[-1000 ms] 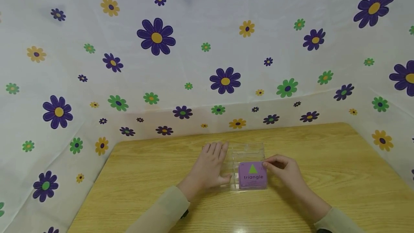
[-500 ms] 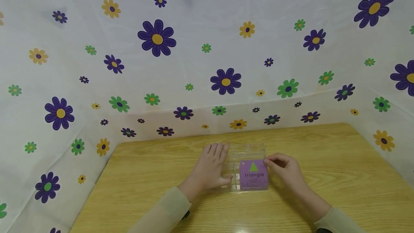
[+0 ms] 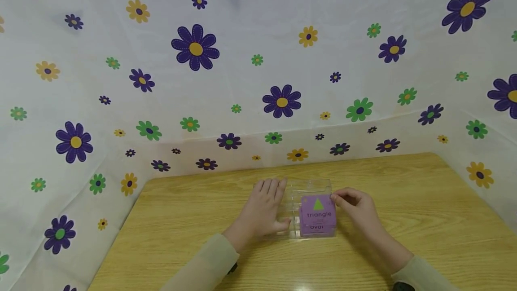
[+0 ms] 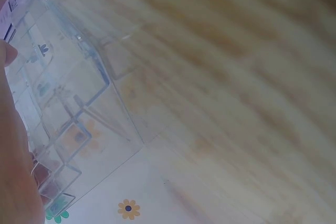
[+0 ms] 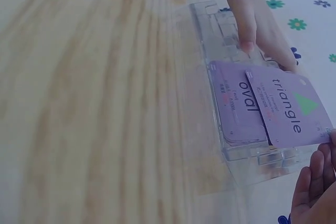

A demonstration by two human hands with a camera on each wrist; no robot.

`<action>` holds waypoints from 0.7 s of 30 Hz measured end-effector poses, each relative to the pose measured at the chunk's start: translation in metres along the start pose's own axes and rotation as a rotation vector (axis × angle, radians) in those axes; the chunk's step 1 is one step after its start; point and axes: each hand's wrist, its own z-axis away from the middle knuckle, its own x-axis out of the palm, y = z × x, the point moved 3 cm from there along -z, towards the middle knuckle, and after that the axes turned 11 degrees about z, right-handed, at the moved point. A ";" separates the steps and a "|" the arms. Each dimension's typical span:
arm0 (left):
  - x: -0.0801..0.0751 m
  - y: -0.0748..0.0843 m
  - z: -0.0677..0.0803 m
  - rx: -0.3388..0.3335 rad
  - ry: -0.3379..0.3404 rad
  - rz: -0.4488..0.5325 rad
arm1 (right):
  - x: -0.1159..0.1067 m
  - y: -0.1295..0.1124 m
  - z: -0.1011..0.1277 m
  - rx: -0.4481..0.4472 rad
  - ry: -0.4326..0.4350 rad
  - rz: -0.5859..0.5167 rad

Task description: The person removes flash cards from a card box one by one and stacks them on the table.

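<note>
My right hand (image 3: 357, 208) pinches the purple "triangle" card (image 3: 318, 210) at its right edge, above the card stack in the clear plastic box (image 3: 308, 187); my flat left hand (image 3: 262, 210) steadies the box's left side.

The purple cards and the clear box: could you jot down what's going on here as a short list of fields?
surface: wooden table
container: clear plastic box with dividers
top card: purple "triangle" card, lifted at one edge
card beneath: purple "oval" card, lying in the box
right hand: pinches the triangle card's edge
left hand: rests flat on the box
backdrop: white flowered cloth
</note>
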 end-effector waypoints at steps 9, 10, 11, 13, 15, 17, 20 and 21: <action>-0.002 0.000 0.000 0.007 -0.006 -0.004 | -0.004 -0.001 -0.002 0.013 0.030 -0.033; -0.003 0.000 0.000 0.008 -0.003 -0.004 | -0.005 -0.001 -0.002 0.019 0.033 -0.039; -0.003 0.000 0.000 0.009 -0.001 -0.003 | -0.005 -0.001 -0.003 0.025 0.036 -0.038; -0.003 0.000 0.000 0.009 0.002 -0.008 | -0.007 -0.001 -0.003 0.039 0.037 -0.042; -0.003 0.000 0.000 0.008 0.004 -0.012 | -0.008 -0.001 -0.003 0.050 0.034 -0.044; -0.003 0.000 0.000 0.006 0.002 -0.014 | -0.009 -0.001 -0.003 0.061 0.032 -0.045; -0.002 0.000 0.000 0.002 -0.007 -0.017 | -0.012 -0.001 -0.003 0.072 0.029 -0.053; -0.002 0.000 0.000 0.002 -0.007 -0.017 | -0.013 0.000 -0.003 0.074 0.029 -0.055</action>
